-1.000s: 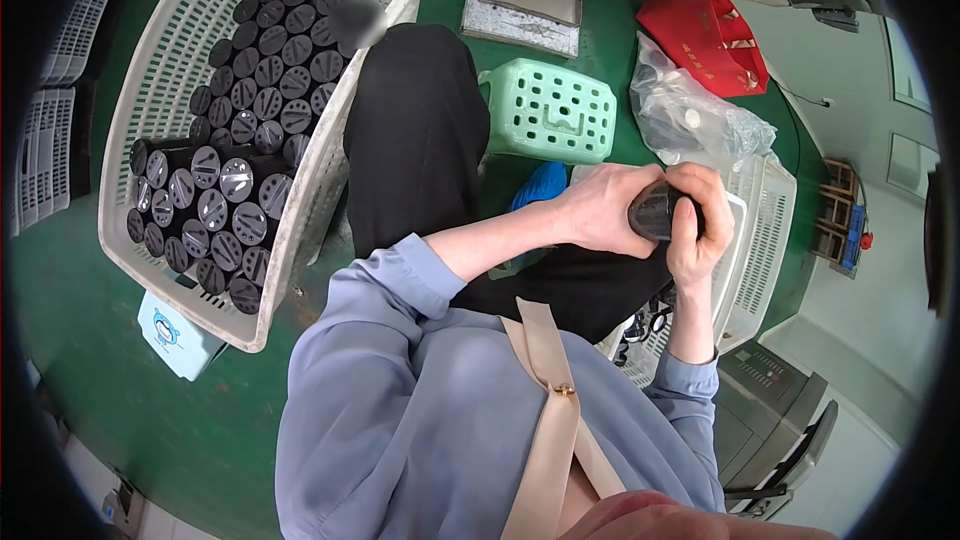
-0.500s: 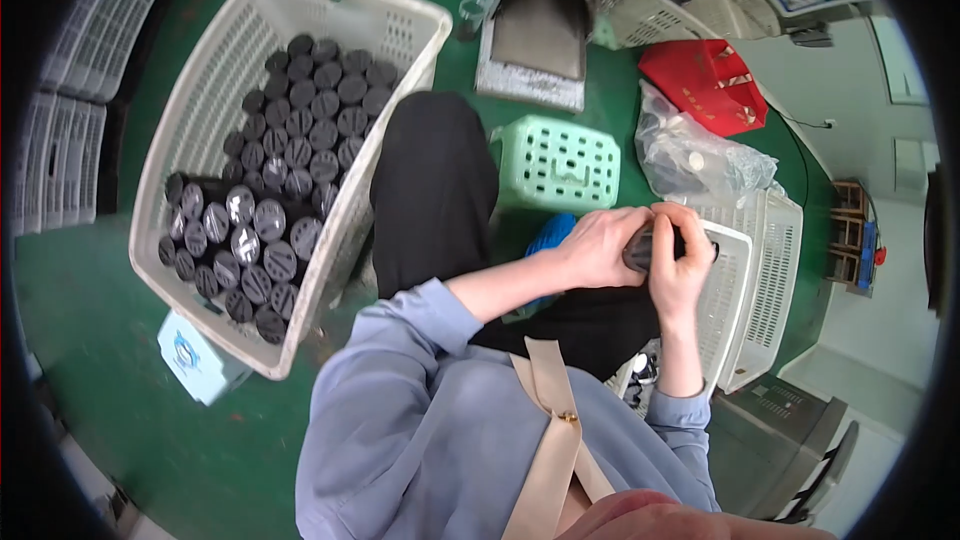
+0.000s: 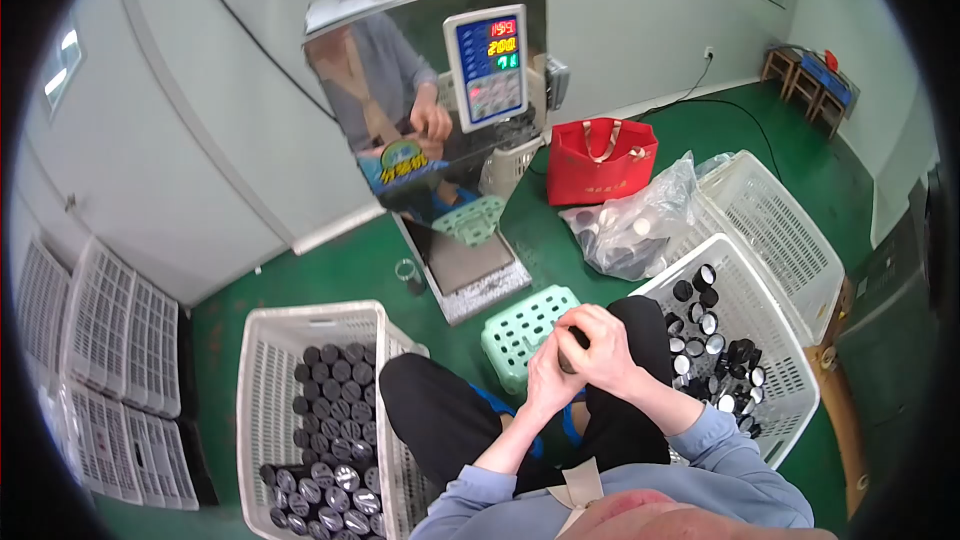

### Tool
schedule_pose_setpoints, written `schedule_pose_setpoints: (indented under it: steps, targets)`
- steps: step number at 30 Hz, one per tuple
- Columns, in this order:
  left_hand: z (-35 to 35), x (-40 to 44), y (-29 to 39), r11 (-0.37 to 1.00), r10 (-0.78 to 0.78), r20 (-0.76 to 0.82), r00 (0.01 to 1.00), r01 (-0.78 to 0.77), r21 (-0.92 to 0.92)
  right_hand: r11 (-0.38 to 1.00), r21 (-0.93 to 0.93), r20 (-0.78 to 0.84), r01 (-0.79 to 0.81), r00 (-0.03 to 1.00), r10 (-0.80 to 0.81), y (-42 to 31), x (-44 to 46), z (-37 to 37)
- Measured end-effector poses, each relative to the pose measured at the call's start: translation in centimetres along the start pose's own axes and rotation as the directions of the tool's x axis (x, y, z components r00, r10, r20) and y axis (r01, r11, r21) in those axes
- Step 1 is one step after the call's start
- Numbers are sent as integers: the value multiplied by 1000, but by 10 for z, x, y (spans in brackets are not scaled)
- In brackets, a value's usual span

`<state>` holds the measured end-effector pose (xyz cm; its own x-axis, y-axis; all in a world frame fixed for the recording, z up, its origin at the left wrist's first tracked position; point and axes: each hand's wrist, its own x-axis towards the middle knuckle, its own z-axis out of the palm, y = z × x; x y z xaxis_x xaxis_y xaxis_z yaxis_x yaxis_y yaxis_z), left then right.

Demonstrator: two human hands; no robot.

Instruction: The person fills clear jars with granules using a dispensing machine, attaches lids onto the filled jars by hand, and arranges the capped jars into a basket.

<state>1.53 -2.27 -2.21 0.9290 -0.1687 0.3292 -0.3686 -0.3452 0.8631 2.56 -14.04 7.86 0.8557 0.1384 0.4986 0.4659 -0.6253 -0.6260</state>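
Observation:
A small dark jar (image 3: 570, 348) is held between my two hands and mostly hidden by the fingers. My left hand (image 3: 548, 380) wraps round its lower part. From above, my right hand (image 3: 604, 342) curls its fingers over the top of it. Both hands are over the gap between my knees, beside a mint-green perforated stool (image 3: 505, 335). By my right knee, a white crate (image 3: 790, 380) holds loose black caps (image 3: 708, 323), some showing pale insides. By my left knee, another white crate (image 3: 262, 360) holds many upright black-topped jars (image 3: 340, 420).
Ahead stands a metal dispensing machine (image 3: 400, 90) with a lit display panel (image 3: 490, 65) and a low tray (image 3: 470, 260). A red bag (image 3: 600, 165), a clear plastic bag (image 3: 640, 225) and another white crate (image 3: 780, 230) are at the right. Stacked crates (image 3: 125, 330) line the left.
My view has tilted up, bringing the machine and the caps in the right crate into sight. My hands, still round the dark jar, have come from the right crate's edge to between my knees.

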Motion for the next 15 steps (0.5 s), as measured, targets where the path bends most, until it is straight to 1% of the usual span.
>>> schedule_pose_setpoints:
  steps: [1,2,3,4,5,6,7,8,9,10,11,12,13,14,15]
  targets:
    - [-5,1,-3,998,-3,33,999,0,63,1000,-14,42,-1,999,2,0,1,-3]
    - [-10,5,-4,996,59,67,996,-54,-71,999,3,131,38,991,-38,-1,3,-12]
    - [-20,7,11,986,29,121,992,-9,-169,968,12,167,251,954,-249,1,9,-25]
    - [-34,9,15,944,-31,327,945,135,-300,957,109,206,271,935,-288,-3,14,-37]
    - [-44,10,16,872,-58,522,851,298,-389,936,203,245,289,910,-334,-4,18,-47]
    - [-44,10,20,854,-30,553,832,309,-419,894,414,323,170,891,-319,12,13,-41]
    - [-41,7,21,833,-2,584,812,324,-448,889,459,427,-6,879,-215,11,8,-41]
    - [-24,-2,9,842,19,442,897,224,-491,917,398,347,14,923,-165,10,6,-37]
    - [-16,-4,9,887,-23,377,926,193,-419,943,332,261,29,958,-121,9,4,-31]
    - [-10,0,11,925,-53,302,952,160,-344,964,265,89,27,995,-53,8,2,-23]
    - [-8,3,13,954,-81,222,972,140,-264,978,208,-1,10,1000,-10,10,-1,-16]
    - [-10,4,16,977,-140,209,968,170,-132,982,191,-25,1,1000,4,12,-4,-11]
    - [-7,2,14,983,-99,199,975,127,-134,985,173,-50,-4,999,13,14,-5,-9]
    - [-6,1,9,988,-51,189,981,77,-133,982,188,-3,-10,1000,11,18,-6,-11]
    - [-8,1,6,991,-10,184,983,34,-126,985,172,119,3,993,-24,13,-4,-24]
